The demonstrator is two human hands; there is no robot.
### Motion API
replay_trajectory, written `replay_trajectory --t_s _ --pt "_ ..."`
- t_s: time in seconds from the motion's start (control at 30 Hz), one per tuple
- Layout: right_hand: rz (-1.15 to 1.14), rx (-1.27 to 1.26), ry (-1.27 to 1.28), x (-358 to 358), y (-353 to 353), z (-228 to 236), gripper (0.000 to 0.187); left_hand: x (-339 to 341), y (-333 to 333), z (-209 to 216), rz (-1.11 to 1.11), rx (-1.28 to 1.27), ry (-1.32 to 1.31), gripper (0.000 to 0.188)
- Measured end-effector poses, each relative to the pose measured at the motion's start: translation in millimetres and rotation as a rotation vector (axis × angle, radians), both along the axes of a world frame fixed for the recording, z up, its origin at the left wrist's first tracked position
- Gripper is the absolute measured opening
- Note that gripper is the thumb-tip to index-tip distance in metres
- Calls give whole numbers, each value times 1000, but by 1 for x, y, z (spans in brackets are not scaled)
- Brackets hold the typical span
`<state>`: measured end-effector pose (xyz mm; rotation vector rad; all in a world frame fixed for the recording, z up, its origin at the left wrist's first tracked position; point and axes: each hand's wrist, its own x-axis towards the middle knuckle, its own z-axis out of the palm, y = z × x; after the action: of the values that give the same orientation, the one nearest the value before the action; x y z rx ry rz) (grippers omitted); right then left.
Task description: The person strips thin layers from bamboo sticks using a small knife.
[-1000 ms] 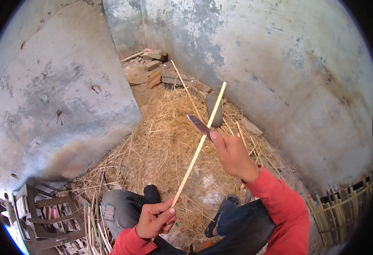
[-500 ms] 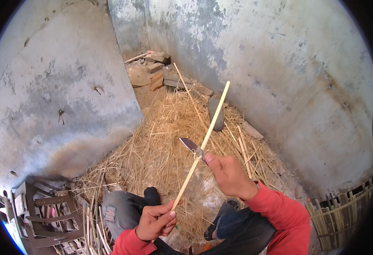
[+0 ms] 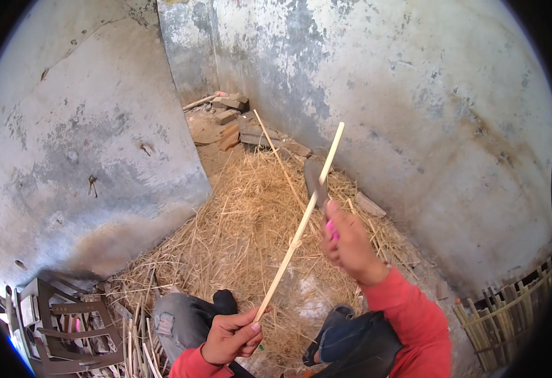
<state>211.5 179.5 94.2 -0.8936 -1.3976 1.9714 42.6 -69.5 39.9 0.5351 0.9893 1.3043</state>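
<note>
Left hand (image 3: 232,337) pinches the near end of a slim, pale-yellow wooden stick (image 3: 306,218) slanting toward one o'clock; right hand (image 3: 354,249) grips a pink-handled metal knife (image 3: 322,198) at the stick's upper half. Shallow, even strokes should shave cleanest.

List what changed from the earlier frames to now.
The right hand moved the knife along the stick toward the left hand, then back toward the far end. Nothing taken or let go; left hand stayed gripping the near end.

Floor (image 3: 210,151) largely covered in straw-coloured shavings (image 3: 250,201); bricks (image 3: 228,117) lay toward far corner, pale sticks (image 3: 138,343) at near left.
</note>
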Motion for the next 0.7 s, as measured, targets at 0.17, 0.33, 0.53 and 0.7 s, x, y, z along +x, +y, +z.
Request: replay_trajectory --t_s 0.17,0.33,0.53,0.7 --pt "-87 389 42 8 -9 10 35 8 -2 -2 77 191 255 38" --pt "-44 417 138 -9 -83 35 33 8 5 29 291 494 874 40" --pt "-269 261 682 -6 -120 78 34 35 5 107 186 529 1225 81" --pt "-710 787 974 22 -87 225 34 8 -41 203 93 757 1920 100"
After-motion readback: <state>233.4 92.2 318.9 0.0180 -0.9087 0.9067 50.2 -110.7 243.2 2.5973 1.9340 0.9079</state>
